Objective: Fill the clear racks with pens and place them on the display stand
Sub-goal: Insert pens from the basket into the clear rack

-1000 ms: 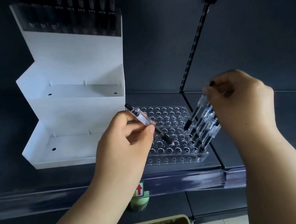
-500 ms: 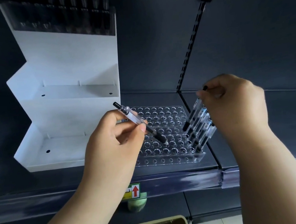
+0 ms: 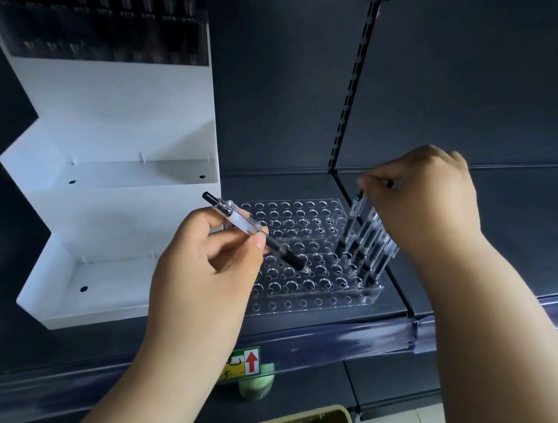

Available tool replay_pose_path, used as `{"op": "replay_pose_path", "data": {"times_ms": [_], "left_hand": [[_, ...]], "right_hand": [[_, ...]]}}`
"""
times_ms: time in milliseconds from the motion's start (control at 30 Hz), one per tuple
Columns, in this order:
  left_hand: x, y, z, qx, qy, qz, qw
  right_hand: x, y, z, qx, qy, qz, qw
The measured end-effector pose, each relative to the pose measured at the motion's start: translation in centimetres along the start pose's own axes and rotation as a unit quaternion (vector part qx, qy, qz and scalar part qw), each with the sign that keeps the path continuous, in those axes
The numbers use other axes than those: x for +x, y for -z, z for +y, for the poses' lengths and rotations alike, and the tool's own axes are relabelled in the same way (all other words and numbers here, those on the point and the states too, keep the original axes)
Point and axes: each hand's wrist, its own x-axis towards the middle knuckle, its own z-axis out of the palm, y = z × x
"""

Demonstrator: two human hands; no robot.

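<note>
A clear-barrelled, black-gripped pen (image 3: 242,224) is pinched in the left hand (image 3: 202,281), its tip slanted toward 4 o'clock over the clear perforated rack (image 3: 301,303); whether a hole is entered cannot be told. One of the tilted black pens (image 3: 364,237) at the rack's 3 o'clock edge is pinched at its top by the right hand (image 3: 431,202). The white stepped display stand (image 3: 125,206) is seen at the rack's 9 o'clock.

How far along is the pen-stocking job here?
Done: a stocked rack sits atop the display stand; one column of pens stands at the right end of the clear rack. In hand: the left hand aims a pen at a hole; the right hand pinches a standing pen. Left: most holes, both lower tiers.
</note>
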Motion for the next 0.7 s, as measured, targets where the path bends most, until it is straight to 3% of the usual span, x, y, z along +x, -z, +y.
{"op": "replay_pose_path", "data": {"times_ms": [233,433,700], "left_hand": [[-0.3,-0.3,0.0,0.004,-0.009,-0.004,1.000],[-0.4,-1.5,0.6,0.002,-0.039,-0.024,0.999],[2.7,-6.5,1.3,0.106,-0.121,-0.044,0.986]], "right_hand": [[-0.3,0.3,-0.1,-0.007,0.022,-0.013,1.000],[-0.5,1.2,-0.3,0.061,-0.010,0.032,0.998],[-1.3,2.8,0.4,0.129,-0.015,0.030,0.991]]}}
